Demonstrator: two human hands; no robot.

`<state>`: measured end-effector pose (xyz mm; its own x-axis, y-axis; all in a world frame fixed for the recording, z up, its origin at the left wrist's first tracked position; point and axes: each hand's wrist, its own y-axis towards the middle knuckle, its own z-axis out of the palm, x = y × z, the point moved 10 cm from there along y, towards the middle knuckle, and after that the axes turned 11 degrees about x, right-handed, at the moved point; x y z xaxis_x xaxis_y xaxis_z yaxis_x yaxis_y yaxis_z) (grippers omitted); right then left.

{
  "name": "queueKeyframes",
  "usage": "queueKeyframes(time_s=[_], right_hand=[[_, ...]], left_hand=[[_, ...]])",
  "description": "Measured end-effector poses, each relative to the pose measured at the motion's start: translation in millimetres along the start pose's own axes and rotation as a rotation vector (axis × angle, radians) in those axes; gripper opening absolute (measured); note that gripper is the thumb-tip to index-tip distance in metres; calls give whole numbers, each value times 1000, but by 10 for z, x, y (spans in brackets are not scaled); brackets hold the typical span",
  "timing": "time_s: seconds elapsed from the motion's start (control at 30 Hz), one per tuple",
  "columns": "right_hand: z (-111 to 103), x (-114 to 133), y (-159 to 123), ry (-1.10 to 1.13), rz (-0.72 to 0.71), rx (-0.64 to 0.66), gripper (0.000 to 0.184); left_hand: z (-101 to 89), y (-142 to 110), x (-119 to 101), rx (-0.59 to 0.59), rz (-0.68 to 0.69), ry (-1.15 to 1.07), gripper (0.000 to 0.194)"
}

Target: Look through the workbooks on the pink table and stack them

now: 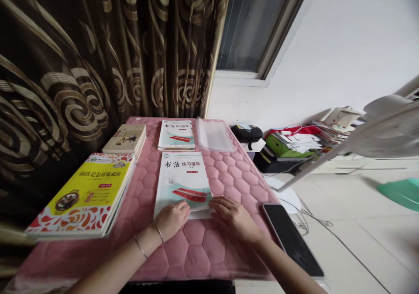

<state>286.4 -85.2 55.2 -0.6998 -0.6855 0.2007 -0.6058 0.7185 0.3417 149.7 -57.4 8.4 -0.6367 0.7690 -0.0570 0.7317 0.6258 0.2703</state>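
A calligraphy practice workbook (182,182) lies flat on a pink quilted mat (194,241), its white cover showing a teal and red design. My left hand (172,219) rests flat on the book's lower left corner, with thin bangles on the wrist. My right hand (234,219) lies on the lower right corner, its fingers over the edge. Neither hand visibly grips the book. A matching workbook (176,135) sits farther along the mat.
On the mat lie a yellow-covered book (85,193), a beige book (126,139) and a clear plastic sleeve (214,135). A black tablet (291,239) lies at the right edge. Beyond it are a floor fan (382,130) and piled papers (294,139).
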Motion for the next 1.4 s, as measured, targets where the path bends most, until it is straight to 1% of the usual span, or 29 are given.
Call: queueKeyframes(time_s=[0.07,0.13,0.3,0.43,0.53,0.77,0.87,0.97,1.07,1.13,1.17,1.23,1.33,1.4], right_hand=[[13,-58,43,33,27,-4,24],[18,-150,105,112,83,-11,21],[11,-346,284,417,218,-9,20],[22,-383,341,571,308,22,25],[5,-348,326,621,305,13,25],[-6,-330,277,564,280,3,20],[-64,-243,304,380,241,-19,21],[-63,-71,344,154,165,14,30],[-9,42,353,42,95,53,36],[26,58,351,0,66,61,34],[43,52,354,-11,56,63,32],[62,8,368,-4,55,49,26],[56,-91,400,66,89,6,19],[52,-124,410,112,101,-6,17]], left_hand=[[-28,20,57,17,-32,-60,21],[-47,33,112,39,-66,-123,24],[-54,36,221,105,-148,-244,29],[-67,24,243,94,-158,-288,30],[-67,19,253,81,-160,-308,29],[-68,21,256,83,-154,-326,28],[-71,24,256,97,-165,-315,28],[-62,25,260,124,-186,-304,28],[-53,11,255,130,-199,-275,26],[-39,-7,240,120,-197,-250,23],[-33,-14,222,111,-187,-229,23],[-32,-18,135,89,-120,-175,23],[-66,-16,-46,61,20,-101,26],[-98,-14,-115,71,62,-72,23]])
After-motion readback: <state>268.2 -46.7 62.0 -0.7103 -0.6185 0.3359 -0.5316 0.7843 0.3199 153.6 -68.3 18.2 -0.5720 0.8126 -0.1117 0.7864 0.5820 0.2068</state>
